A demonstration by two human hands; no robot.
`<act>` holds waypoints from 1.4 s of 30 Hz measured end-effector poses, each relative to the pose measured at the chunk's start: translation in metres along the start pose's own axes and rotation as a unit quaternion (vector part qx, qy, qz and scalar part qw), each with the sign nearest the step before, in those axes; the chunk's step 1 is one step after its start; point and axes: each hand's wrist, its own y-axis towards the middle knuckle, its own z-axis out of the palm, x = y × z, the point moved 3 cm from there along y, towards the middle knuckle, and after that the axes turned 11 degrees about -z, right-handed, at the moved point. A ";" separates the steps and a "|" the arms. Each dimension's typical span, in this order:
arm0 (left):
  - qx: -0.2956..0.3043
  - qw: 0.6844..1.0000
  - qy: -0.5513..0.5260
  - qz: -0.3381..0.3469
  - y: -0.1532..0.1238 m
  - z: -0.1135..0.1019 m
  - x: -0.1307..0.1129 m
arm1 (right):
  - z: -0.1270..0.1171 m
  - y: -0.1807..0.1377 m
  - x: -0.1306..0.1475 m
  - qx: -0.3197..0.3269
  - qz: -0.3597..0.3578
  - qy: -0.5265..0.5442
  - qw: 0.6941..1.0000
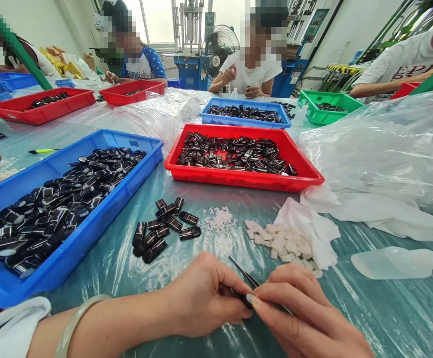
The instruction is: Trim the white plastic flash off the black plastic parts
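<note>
My left hand [205, 298] is closed round a small black glossy part [243, 298], pinched at the front edge of the table. My right hand [305, 318] meets it there and grips thin metal tweezers [243, 271], whose tip points up and left. Just beyond the hands lies a loose cluster of the same black parts [164, 228]. To its right are white crumbs [219, 219] and a pile of small white pieces [283, 241] on a white cloth [313, 223].
A blue tray [70, 258] full of black parts stands at my left, a red tray [238, 179] behind the loose parts. Crumpled clear plastic bags [388, 149] fill the right. A clear bottle [398, 263] lies on its side. Other people sit at more trays across the table.
</note>
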 end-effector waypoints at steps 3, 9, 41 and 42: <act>-0.001 1.000 -0.011 -0.014 0.000 0.000 0.001 | -0.006 0.008 -0.008 -0.003 0.048 0.073 0.996; -0.029 0.999 -0.020 -0.037 0.002 0.000 0.008 | -0.011 0.014 -0.033 -0.042 0.102 0.055 0.992; -0.036 0.998 0.001 -0.042 0.001 -0.001 0.006 | 0.037 0.053 -0.066 0.127 0.090 -0.149 0.977; -0.037 0.998 -0.002 -0.044 0.001 -0.001 0.006 | 0.036 0.053 -0.065 0.125 0.089 -0.149 0.977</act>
